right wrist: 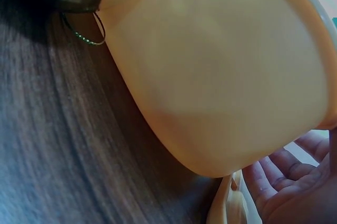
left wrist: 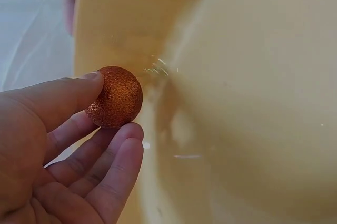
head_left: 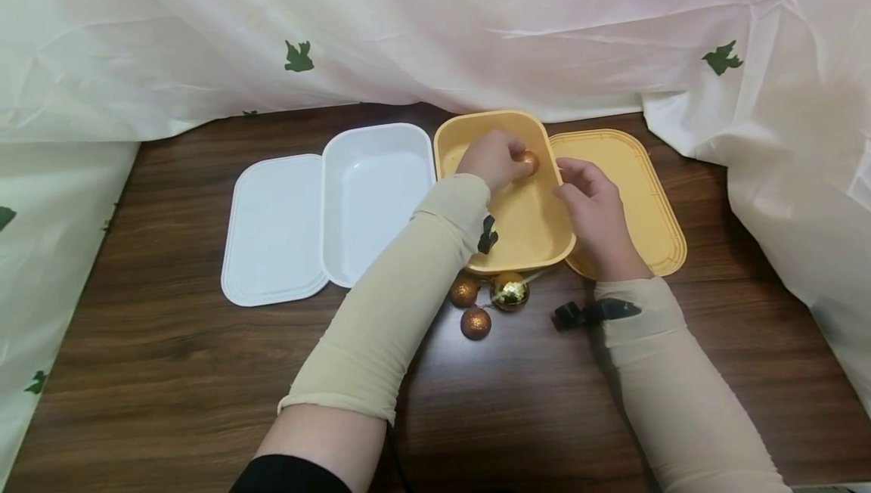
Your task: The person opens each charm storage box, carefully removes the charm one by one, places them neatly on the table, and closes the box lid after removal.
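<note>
My left hand (head_left: 493,160) reaches into the yellow plastic box (head_left: 527,228) and pinches a glittery orange bauble (left wrist: 116,97) between thumb and fingertips. The bauble is held near the box's right wall, and bare box floor shows around it. At the right side of the same box, my right hand (head_left: 595,209) holds the rim, thumb at the top edge and fingers along the outside wall. Just below the box's near end lie two glittery copper baubles (head_left: 475,323) and a shiny gold bauble (head_left: 510,294), partly overlapped by the box.
A white box (head_left: 377,198) stands left of the yellow one, with a white lid (head_left: 272,232) flat beside it. The yellow lid (head_left: 643,206) lies under my right hand. A white curtain (head_left: 408,39) with green birds hangs behind the brown wooden table (head_left: 170,357).
</note>
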`<state>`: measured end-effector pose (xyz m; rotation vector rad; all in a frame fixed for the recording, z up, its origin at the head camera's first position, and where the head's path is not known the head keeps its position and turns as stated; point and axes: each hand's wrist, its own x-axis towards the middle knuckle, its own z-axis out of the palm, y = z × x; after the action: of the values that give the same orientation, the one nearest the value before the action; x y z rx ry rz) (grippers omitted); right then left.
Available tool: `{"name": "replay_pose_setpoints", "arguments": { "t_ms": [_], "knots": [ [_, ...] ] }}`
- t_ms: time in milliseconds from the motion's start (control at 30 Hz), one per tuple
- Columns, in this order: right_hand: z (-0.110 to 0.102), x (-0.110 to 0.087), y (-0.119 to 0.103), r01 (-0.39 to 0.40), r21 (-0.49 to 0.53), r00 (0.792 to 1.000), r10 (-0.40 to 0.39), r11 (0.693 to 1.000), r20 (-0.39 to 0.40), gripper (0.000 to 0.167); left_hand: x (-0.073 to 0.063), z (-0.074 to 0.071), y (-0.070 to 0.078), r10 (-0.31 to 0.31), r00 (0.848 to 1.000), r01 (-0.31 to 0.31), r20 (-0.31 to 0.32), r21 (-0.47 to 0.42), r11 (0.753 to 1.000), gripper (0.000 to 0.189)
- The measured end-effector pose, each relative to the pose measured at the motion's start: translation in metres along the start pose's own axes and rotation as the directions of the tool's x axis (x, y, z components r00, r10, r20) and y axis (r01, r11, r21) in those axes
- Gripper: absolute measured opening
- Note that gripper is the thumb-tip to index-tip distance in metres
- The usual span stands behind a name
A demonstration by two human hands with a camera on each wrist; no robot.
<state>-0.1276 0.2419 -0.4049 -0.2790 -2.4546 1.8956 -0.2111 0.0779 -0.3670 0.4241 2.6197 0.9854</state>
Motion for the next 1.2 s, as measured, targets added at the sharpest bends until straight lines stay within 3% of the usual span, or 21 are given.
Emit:
{"name": "replay_pose_setpoints", "arguments": {
  "t_ms": [300,533,900,1200],
  "knots": [
    [0.000,0.000,0.000,-0.003,-0.026,1.000,0.003,1.000,0.001,0.042,-0.013,-0.010,0.009,0.063,0.998,-0.063,-0.004,0.005,0.998,0.024],
    [-0.001,0.000,0.000,0.007,-0.048,1.000,-0.007,0.999,-0.007,0.043,-0.035,-0.022,0.017,0.155,0.988,-0.157,-0.026,-0.088,0.984,0.019],
    [0.000,-0.001,-0.001,0.000,-0.058,1.000,-0.001,0.998,-0.007,0.041,-0.080,-0.036,0.026,0.248,0.967,-0.253,-0.054,-0.164,0.953,0.021],
    [0.000,-0.002,0.000,0.010,-0.028,1.000,-0.010,1.000,-0.014,0.042,-0.127,-0.044,0.017,0.245,0.963,-0.257,-0.110,-0.121,0.959,0.038]
  ]
}}
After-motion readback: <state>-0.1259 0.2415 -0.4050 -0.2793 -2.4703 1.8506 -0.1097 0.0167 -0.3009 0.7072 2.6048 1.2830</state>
